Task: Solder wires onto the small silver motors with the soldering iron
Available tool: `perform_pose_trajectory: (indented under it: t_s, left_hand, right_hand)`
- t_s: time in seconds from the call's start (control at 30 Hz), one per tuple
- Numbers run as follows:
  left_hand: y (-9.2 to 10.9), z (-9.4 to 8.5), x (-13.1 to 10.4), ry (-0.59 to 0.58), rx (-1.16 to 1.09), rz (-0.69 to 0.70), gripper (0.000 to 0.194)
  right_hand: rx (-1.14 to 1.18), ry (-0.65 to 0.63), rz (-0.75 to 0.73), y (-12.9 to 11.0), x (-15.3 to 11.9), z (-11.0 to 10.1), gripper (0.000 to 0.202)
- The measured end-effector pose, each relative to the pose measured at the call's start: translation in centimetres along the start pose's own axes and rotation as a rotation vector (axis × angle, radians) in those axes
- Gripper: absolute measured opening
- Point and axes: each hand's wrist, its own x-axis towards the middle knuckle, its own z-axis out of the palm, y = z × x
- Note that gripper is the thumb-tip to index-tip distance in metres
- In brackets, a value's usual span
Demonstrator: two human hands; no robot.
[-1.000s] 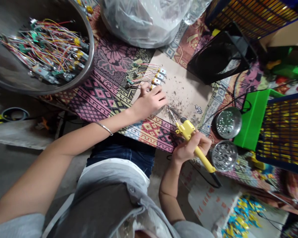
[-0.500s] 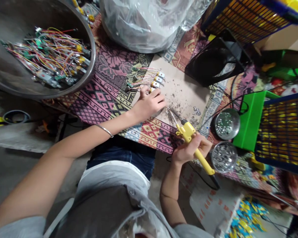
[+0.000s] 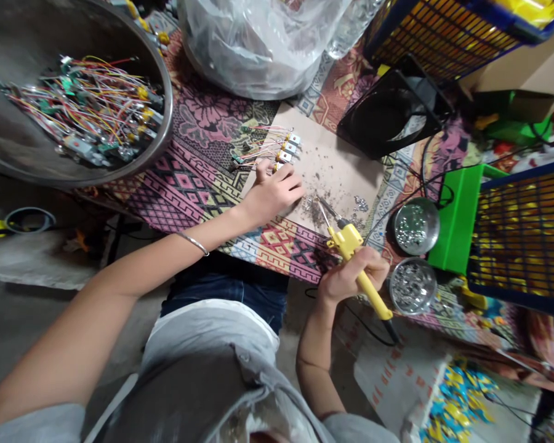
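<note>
My right hand (image 3: 355, 274) is wrapped round a yellow soldering gun (image 3: 349, 241), whose metal tip points up and left over a brown cardboard sheet (image 3: 346, 169). Several small motors with wires (image 3: 290, 147) lie in a row on the sheet's left part, their green boards on the patterned cloth. At the near end of that row is my left hand (image 3: 277, 194), its fingers bent and touching the nearest motor, which they partly cover. Small silvery bits (image 3: 361, 203) and dark crumbs are scattered near the tip.
A metal bowl (image 3: 166, 123) of wired motors stands left, a plastic bag (image 3: 258, 55) at the back. Rightward are a black fan (image 3: 388, 117), two dishes of small parts (image 3: 416, 226) (image 3: 412, 286), a green box (image 3: 455, 218) and blue baskets (image 3: 521, 237).
The view has shifted slightly, so the objects on the right appear a little further left. Both hands keep nearly the same pose, and the soldering gun stays in my right hand.
</note>
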Motion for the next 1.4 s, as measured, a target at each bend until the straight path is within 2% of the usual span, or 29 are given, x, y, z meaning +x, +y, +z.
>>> perform_pose_trajectory:
  t_s: [0.2, 0.47, 0.63, 0.93, 1.07, 1.2, 1.33, 1.4]
  left_hand:
    - [-0.1, 0.2, 0.0, 0.030, 0.002, 0.010, 0.031]
    - [0.0, 0.0, 0.0, 0.024, 0.014, 0.014, 0.032]
    - [0.0, 0.1, 0.0, 0.034, 0.019, 0.027, 0.030]
    - [0.0, 0.3, 0.0, 0.047, 0.002, 0.004, 0.029]
    - [-0.1, 0.7, 0.0, 0.060, 0.004, -0.002, 0.032]
    - [-0.2, 0.9, 0.0, 0.029, 0.000, -0.004, 0.029]
    - [0.1, -0.1, 0.2, -0.075, 0.012, -0.036, 0.021]
    - [0.5, -1.0, 0.2, -0.059, 0.057, -0.008, 0.018]
  right_hand:
    - [-0.107, -0.026, 0.127, -0.3, 0.1, -0.1, 0.046]
    - [-0.054, -0.028, 0.143, -0.3, 0.1, 0.1, 0.051]
    - [0.044, -0.045, 0.327, -0.4, 0.1, 0.1, 0.041]
    - [0.185, -0.106, 0.553, 0.3, 1.0, -0.9, 0.045]
    - [0.152, -0.133, 0.559, 0.5, 1.2, -1.0, 0.045]
    - [0.149, -0.102, 0.560, 0.8, 1.2, -0.9, 0.046]
    - [0.218, -0.052, 0.577, 0.4, 1.0, -0.9, 0.044]
    - [0.241, -0.007, 0.575, -0.2, 0.9, -1.1, 0.042]
